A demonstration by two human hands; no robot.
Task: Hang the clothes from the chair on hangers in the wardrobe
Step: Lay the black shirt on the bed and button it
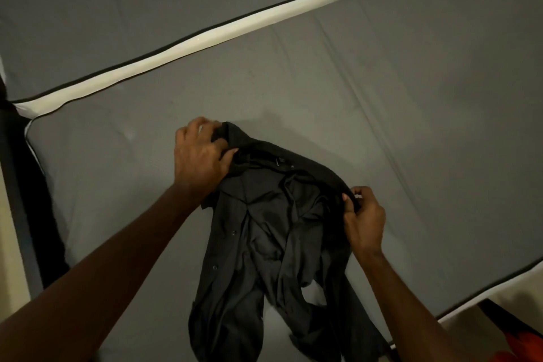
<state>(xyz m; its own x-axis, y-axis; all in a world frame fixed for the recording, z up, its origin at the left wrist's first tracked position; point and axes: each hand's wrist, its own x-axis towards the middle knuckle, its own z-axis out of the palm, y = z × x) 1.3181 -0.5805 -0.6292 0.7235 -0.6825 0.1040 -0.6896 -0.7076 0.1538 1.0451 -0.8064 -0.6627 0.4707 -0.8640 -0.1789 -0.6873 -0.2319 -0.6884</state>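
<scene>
At lower centre I saw the crumpled black button-front shirt (273, 232) lying on the grey mattress (411, 97). My left hand (199, 153) gripped its collar end; my right hand (364, 220) pinched the opposite shoulder edge.

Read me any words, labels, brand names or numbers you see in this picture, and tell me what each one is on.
None can be read.
The black shirt, gripped by the left hand and right hand, has a small dark tag at its collar, too small and dark to read.
The grey mattress and its white edge band show no print.
</scene>
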